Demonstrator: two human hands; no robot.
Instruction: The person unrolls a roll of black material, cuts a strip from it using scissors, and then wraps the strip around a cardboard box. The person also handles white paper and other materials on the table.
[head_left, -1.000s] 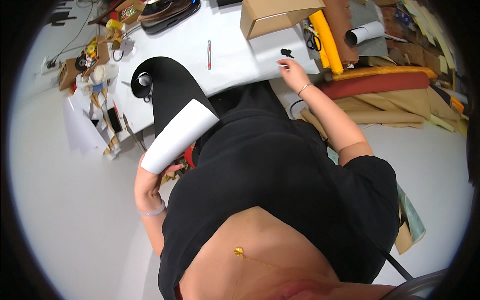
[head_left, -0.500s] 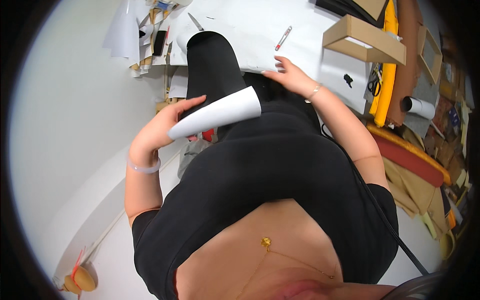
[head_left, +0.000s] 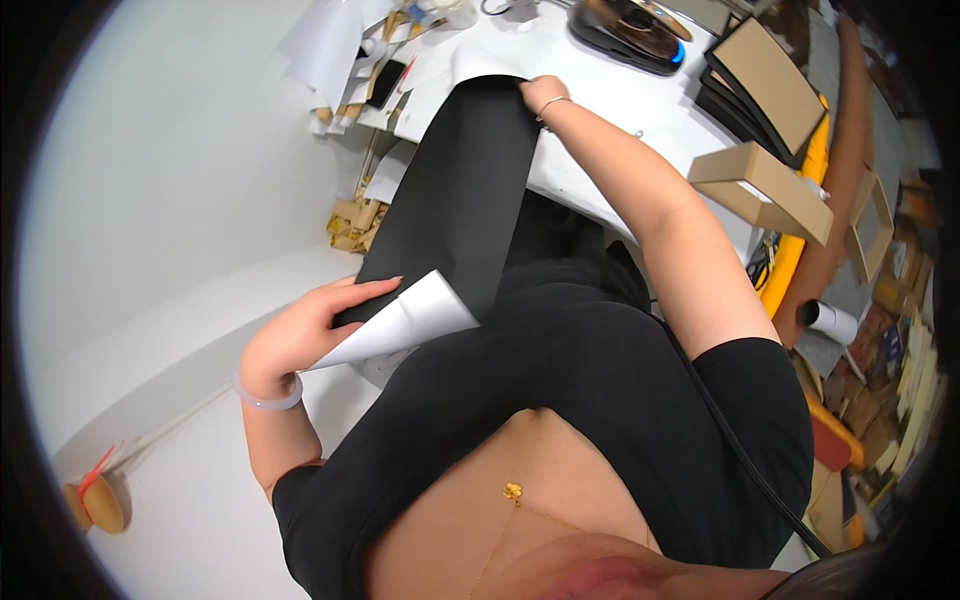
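Note:
A large black sheet with a white back slants from my body up to the worktable. My left hand grips its near end at the lower left, thumb over the black face, where the white side curls over in a narrow cone. At the sheet's far end, my right hand pinches the upper right corner, above the white table surface.
The white worktable carries a dark device with a blue light, a stack of boards, an open cardboard frame and yellow rolls. Paper scraps sit at left, beside a white wall.
My right hand has gone from open beside the sheet to gripping its far corner, drawing it out broader. My left hand has shifted slightly down. The camera view has turned across the table.

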